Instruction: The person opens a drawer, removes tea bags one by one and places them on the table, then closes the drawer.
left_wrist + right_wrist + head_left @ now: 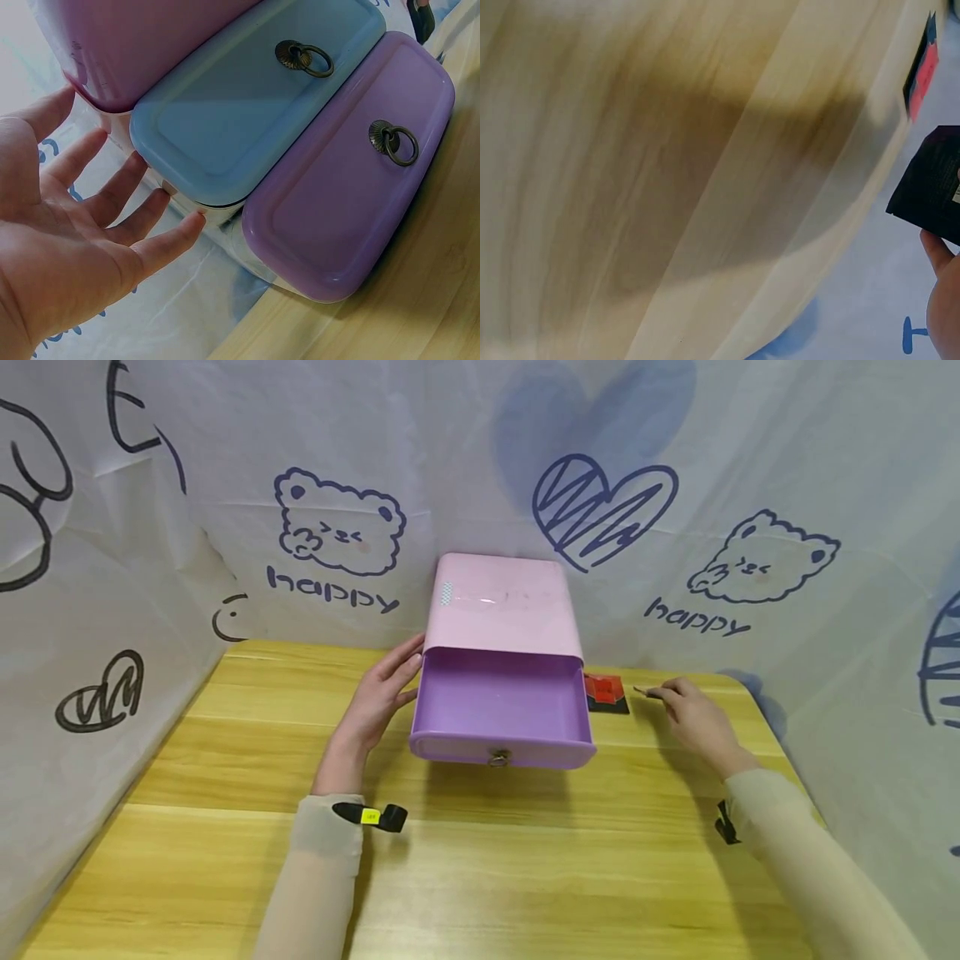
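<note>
A pink drawer box (502,602) stands against the back sheet, its purple top drawer (498,752) pulled out toward me. My left hand (375,697) is at the box's left side, fingers spread and fairly straight, fingertips right at the wall in the left wrist view. Below the pulled-out drawer there, a blue drawer (255,105) and a purple lower drawer (345,172) are closed, each with a ring pull. To the right of the box, my right hand (697,722) pinches a flat black packet (934,184), seen almost edge-on from the head.
A red and black packet (604,692) lies on the wooden table (487,860), close to the box's right side. White sheets with drawn bears and hearts (606,510) hang behind and at both sides. The table's right edge runs near my right forearm.
</note>
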A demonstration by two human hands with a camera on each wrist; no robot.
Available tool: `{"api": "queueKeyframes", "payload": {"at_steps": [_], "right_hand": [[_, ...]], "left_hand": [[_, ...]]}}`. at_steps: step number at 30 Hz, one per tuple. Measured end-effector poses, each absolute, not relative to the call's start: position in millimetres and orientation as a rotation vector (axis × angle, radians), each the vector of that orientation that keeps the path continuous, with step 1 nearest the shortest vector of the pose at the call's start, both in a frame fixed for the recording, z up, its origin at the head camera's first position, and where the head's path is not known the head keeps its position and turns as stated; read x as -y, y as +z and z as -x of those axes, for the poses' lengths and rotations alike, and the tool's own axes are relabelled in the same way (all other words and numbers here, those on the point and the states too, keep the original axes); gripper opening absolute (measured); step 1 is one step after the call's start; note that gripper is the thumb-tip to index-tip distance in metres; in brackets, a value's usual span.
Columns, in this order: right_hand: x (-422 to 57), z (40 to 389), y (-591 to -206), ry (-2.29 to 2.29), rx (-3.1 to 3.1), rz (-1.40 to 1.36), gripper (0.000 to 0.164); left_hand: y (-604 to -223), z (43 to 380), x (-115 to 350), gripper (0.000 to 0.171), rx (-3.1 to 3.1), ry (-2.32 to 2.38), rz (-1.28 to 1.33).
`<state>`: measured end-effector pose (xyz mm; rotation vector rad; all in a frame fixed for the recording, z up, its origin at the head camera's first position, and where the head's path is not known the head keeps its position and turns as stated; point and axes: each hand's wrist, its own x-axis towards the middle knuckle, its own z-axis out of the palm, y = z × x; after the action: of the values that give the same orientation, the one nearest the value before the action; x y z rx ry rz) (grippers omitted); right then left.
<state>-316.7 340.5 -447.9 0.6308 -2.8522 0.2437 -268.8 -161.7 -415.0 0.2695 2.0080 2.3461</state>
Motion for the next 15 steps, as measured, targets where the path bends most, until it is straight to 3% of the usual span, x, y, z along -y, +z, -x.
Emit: {"api": "queueKeyframes", "payload": {"at_steps": [15], "right_hand": [[-339, 322, -461, 0.074, 2.860, -0.681, 0.033]], "left_hand": [[-415, 269, 162, 0.056, -2.006, 2.349, -0.259]]}}
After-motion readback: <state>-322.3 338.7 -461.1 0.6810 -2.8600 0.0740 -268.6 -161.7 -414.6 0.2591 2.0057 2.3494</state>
